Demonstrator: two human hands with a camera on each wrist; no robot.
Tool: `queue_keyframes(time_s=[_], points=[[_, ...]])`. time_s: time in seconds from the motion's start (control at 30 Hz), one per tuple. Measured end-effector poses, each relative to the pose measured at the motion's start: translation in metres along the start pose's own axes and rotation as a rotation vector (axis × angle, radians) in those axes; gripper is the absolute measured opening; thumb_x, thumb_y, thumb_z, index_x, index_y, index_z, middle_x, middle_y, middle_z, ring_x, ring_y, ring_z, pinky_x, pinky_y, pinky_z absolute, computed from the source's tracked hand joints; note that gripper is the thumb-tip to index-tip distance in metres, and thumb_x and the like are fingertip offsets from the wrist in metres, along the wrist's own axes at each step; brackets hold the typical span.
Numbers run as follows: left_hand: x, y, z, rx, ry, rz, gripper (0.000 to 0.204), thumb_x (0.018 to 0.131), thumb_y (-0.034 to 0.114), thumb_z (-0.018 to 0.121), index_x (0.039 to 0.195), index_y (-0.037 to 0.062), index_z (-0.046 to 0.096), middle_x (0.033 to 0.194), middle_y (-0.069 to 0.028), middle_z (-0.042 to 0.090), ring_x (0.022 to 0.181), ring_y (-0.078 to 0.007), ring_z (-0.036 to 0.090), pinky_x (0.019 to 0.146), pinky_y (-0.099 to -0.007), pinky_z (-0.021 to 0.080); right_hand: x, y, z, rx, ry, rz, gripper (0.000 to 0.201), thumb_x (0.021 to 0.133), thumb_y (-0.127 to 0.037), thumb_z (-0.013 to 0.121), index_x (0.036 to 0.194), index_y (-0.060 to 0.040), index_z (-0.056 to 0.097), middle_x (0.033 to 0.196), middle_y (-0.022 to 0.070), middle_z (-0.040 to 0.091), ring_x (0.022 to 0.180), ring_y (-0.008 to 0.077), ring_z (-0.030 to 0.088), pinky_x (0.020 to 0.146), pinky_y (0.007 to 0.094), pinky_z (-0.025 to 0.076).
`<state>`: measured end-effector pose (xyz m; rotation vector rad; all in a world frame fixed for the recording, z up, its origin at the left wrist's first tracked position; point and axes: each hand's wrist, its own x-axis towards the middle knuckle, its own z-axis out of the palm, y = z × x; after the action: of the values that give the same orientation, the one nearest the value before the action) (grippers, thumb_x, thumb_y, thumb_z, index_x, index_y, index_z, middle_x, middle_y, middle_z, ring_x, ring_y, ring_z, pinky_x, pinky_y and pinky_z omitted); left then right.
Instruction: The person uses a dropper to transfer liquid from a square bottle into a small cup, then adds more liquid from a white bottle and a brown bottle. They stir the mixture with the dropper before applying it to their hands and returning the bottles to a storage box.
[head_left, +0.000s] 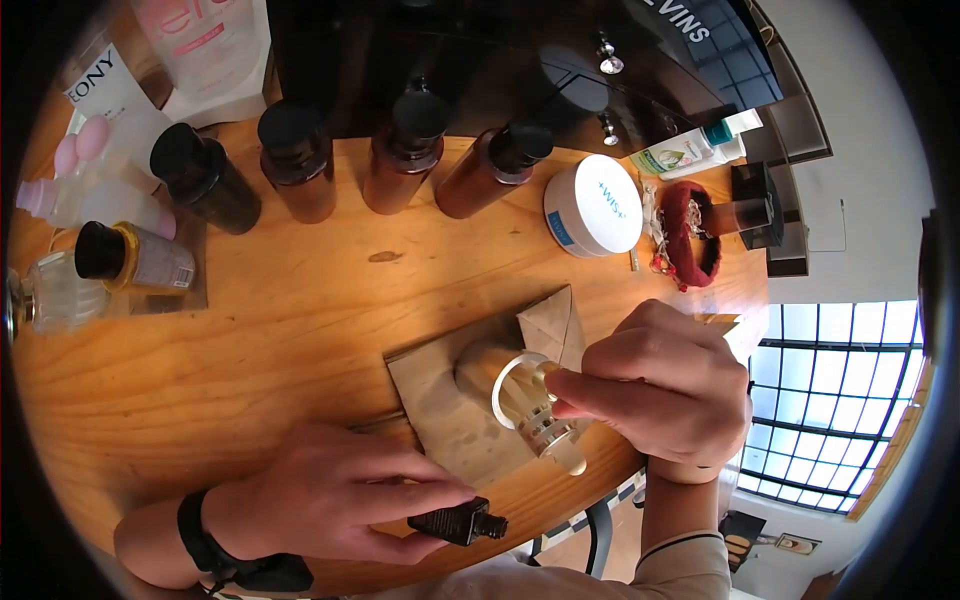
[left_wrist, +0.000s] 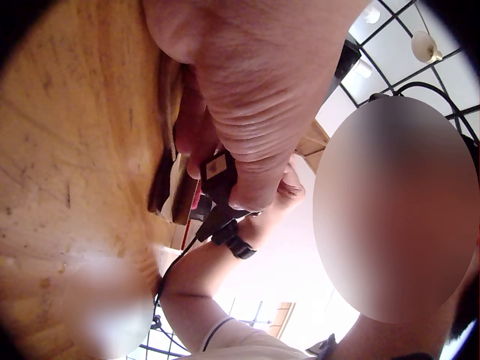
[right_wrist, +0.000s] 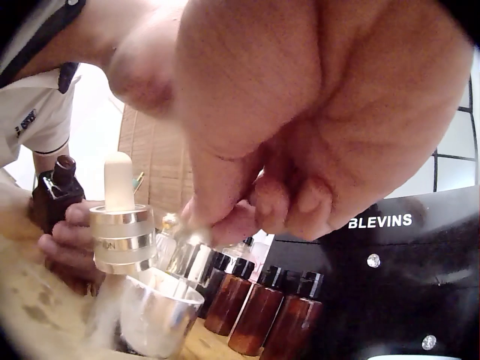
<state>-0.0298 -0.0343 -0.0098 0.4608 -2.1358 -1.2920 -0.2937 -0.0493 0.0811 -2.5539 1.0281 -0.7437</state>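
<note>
Pinching a silvery cap [right_wrist: 193, 264] by its top at a shiny cup's [head_left: 476, 372] rim, the right hand [head_left: 665, 385] has fingertips together; the left hand [head_left: 345, 495] grips a glossy, angular dark bottle [head_left: 448, 523], narrow neck protruding.

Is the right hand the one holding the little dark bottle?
No, the head view shows the left hand holding the little dark bottle between its thumb and fingers.
</note>
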Motion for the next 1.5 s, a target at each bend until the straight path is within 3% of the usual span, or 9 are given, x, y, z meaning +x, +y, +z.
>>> queue_keyframes(time_s=[0.4,0.47,0.7,0.77,1.0,1.07,1.5], points=[[-0.002,0.001,0.002,-0.027,0.028,-0.005,0.039,0.069,0.02,0.089,0.106,0.0157,0.077,0.091,0.0025,0.072,0.065,-0.0124,0.068,0.053,-0.0249,0.054,0.002,-0.004,-0.001,-0.048,-0.117,0.003,0.032,0.057,-0.007,0.072,0.085,0.0088,0.068,0.079,0.0103,0.06,0.062,0.022,0.056,0.053,0.0322,0.045],[-0.001,0.001,0.001,-0.03,0.023,-0.005,0.039,0.07,0.02,0.089,0.107,0.0156,0.077,0.091,0.0023,0.072,0.065,-0.0127,0.068,0.053,-0.025,0.054,0.0,-0.005,0.0,-0.098,-0.014,-0.005,0.033,0.056,-0.008,0.073,0.085,0.007,0.07,0.08,0.0095,0.062,0.061,0.0209,0.057,0.051,0.0308,0.044],[-0.001,0.001,0.001,-0.03,0.006,-0.018,0.039,0.071,0.021,0.089,0.107,0.0153,0.077,0.091,0.0017,0.072,0.065,-0.0134,0.069,0.053,-0.0253,0.055,0.001,-0.01,-0.006,-0.142,0.076,0.043,0.036,0.052,-0.01,0.075,0.085,0.0034,0.074,0.076,0.0076,0.062,0.06,0.0177,0.056,0.05,0.0286,0.043],[-0.001,0.001,0.001,-0.03,0.008,-0.016,0.039,0.071,0.021,0.089,0.107,0.0153,0.077,0.091,0.0016,0.072,0.065,-0.0133,0.069,0.054,-0.0253,0.055,0.001,-0.013,-0.001,-0.19,0.164,0.132,0.034,0.05,-0.029,0.077,0.073,-0.0038,0.077,0.066,0.0,0.058,0.057,0.0137,0.051,0.052,0.0292,0.035],[-0.001,0.002,0.001,-0.027,0.005,-0.018,0.039,0.07,0.021,0.089,0.107,0.015,0.077,0.092,0.0014,0.072,0.066,-0.0129,0.069,0.055,-0.0253,0.056,0.003,-0.015,-0.004,-0.175,0.134,0.101,0.034,0.051,-0.029,0.078,0.075,-0.0038,0.077,0.066,-0.0002,0.058,0.058,0.0137,0.051,0.052,0.0291,0.035],[-0.002,0.002,0.001,-0.022,0.008,-0.016,0.039,0.07,0.021,0.089,0.107,0.0151,0.077,0.092,0.0013,0.072,0.066,-0.0128,0.069,0.055,-0.0253,0.056,0.005,-0.016,-0.008,-0.133,0.116,0.043,0.035,0.05,-0.012,0.075,0.081,0.003,0.074,0.072,0.0058,0.062,0.059,0.0167,0.056,0.05,0.0277,0.042],[-0.002,0.002,0.001,-0.017,0.014,-0.017,0.038,0.071,0.022,0.089,0.107,0.0161,0.077,0.093,0.0019,0.072,0.067,-0.0124,0.069,0.056,-0.0254,0.056,0.004,-0.012,-0.005,-0.146,0.112,0.035,0.035,0.049,-0.013,0.076,0.08,0.0026,0.074,0.071,0.005,0.061,0.059,0.0162,0.056,0.05,0.0275,0.042]])
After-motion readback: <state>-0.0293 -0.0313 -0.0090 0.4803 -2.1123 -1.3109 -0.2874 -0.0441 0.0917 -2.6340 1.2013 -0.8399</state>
